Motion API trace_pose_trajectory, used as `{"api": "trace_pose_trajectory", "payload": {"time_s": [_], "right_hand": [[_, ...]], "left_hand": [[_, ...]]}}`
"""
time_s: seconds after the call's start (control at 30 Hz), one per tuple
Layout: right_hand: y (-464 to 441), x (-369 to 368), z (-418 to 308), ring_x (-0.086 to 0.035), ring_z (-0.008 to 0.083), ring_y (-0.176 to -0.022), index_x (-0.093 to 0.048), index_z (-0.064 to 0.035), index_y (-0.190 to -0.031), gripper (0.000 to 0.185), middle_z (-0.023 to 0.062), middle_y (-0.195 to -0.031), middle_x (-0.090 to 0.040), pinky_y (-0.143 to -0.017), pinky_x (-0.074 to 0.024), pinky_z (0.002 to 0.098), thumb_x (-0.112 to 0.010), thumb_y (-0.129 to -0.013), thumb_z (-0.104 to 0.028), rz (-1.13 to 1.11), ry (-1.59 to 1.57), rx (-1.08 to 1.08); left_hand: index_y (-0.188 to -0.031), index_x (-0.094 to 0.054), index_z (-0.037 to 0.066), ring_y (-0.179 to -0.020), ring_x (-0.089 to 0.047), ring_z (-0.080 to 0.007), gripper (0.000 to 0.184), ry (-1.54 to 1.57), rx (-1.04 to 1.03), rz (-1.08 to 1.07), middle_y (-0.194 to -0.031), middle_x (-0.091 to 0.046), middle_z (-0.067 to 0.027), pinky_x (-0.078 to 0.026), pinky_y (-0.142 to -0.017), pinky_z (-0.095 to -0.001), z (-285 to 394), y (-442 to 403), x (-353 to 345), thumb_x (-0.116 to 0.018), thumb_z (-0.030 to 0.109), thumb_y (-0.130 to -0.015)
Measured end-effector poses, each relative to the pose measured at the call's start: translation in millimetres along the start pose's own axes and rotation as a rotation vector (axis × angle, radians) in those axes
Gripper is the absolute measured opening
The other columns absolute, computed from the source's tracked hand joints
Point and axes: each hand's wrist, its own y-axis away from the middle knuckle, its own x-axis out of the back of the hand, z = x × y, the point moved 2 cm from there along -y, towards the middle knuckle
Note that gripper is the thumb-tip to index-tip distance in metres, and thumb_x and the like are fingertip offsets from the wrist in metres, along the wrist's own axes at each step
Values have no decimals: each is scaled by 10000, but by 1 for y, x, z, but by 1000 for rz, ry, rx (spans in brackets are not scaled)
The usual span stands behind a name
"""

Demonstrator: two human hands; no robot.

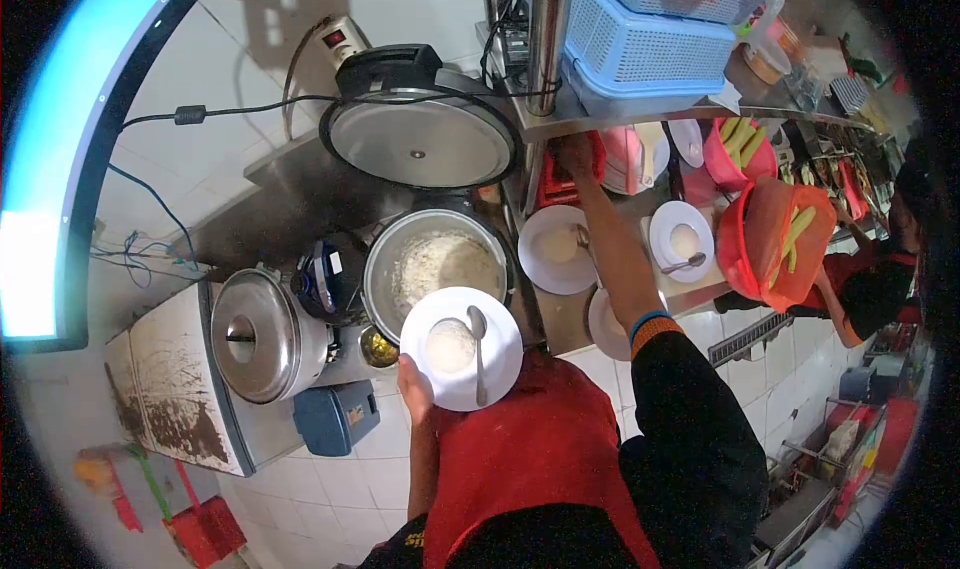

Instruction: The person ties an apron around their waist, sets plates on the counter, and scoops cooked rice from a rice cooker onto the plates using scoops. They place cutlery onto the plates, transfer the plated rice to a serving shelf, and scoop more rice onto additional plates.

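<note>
My left hand [414,389] grips the left rim of a white plate [505,359], which bears a mound of rice [450,348] and a metal spoon [480,369]. The plate is over the front edge of an open cooker pot [375,279] with rice [435,259] inside. My right arm reaches forward over the counter, and my right hand [574,156] is in a red basket [556,184] below the shelf. Its fingers are hidden in shadow. Just below the basket a white plate [535,269] with rice and a spoon lies on the counter.
A raised cooker lid [400,144], a lidded steel pot [240,339] and a blue box [335,419] are at left. Another rice plate [682,219], a red bowl [735,249] and blue baskets [650,54] on a shelf [600,117] are at right, near another person [870,289].
</note>
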Motion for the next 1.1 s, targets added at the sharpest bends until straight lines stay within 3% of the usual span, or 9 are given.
{"api": "trace_pose_trajectory", "payload": {"time_s": [0.3,0.37,0.47,0.53,0.6,0.7,0.77,0.97,1.1], "right_hand": [[9,20,1,-552,411,-982,-577,-12,-1109,314,220,-1028,-610,-882,-424,486,-525,-854,-188,16,-119,-70],[20,31,11,-500,413,-1101,-503,4,-1243,399,233,-1181,-561,-1000,-361,460,-475,-890,-179,-31,-234,-66],[54,62,23,-578,384,-981,-589,-10,-1116,335,220,-1035,-624,-874,-453,436,-559,-843,-201,42,-75,-110],[86,116,9,-622,345,-753,-639,-19,-879,211,171,-783,-644,-684,-490,432,-629,-785,-207,-67,-349,-237],[144,124,29,-624,214,-627,-628,16,-767,91,151,-774,-665,-580,-492,361,-652,-778,-70,-166,-786,-679],[223,95,82,-633,254,-630,-616,26,-757,83,139,-715,-649,-577,-496,387,-659,-748,-44,-356,-392,-632],[252,93,79,-638,340,-637,-629,25,-761,60,168,-675,-633,-593,-495,445,-631,-733,-28,90,-257,-182],[241,110,43,-627,421,-822,-645,-2,-763,95,236,-796,-641,-708,-499,473,-566,-755,-53,-240,3,-640],[250,175,41,-659,367,-805,-652,-5,-777,90,207,-800,-662,-676,-510,429,-589,-759,-66,33,-48,-779]], "left_hand": [[-1271,-467,-80,-1119,-531,-219,616,91,-12,-67,-1257,-542,-131,-390,-985,-342,-1,-20,-11,-451,456,-967],[-1264,-476,-80,-1110,-535,-214,622,120,-65,-157,-1251,-549,-129,-398,-974,-334,-7,-27,-11,-458,463,-963],[-1260,-483,-76,-1111,-537,-217,610,38,-8,-122,-1250,-550,-125,-406,-966,-334,14,-21,-22,-459,456,-964],[-1245,-497,-83,-1097,-530,-195,551,113,13,-98,-1212,-564,-115,-404,-961,-331,15,-19,-27,-417,401,-995],[-1249,-493,-86,-1105,-528,-194,553,142,-9,-108,-1224,-560,-116,-401,-963,-329,15,-22,-29,-423,399,-994],[-1270,-477,-74,-1126,-523,-204,540,110,30,-123,-1243,-549,-117,-395,-973,-328,14,-29,-30,-414,387,-997],[-1286,-466,-66,-1137,-520,-209,552,81,82,-136,-1257,-541,-116,-396,-974,-329,15,-26,-35,-427,398,-989],[-1291,-465,-48,-1145,-509,-191,524,118,58,-337,-1249,-539,-116,-397,-975,-318,48,-24,-74,-400,382,-999],[-1303,-446,-34,-1133,-516,-208,568,61,147,-300,-1235,-532,-120,-435,-949,-349,21,-39,-68,-376,438,-995]]}}
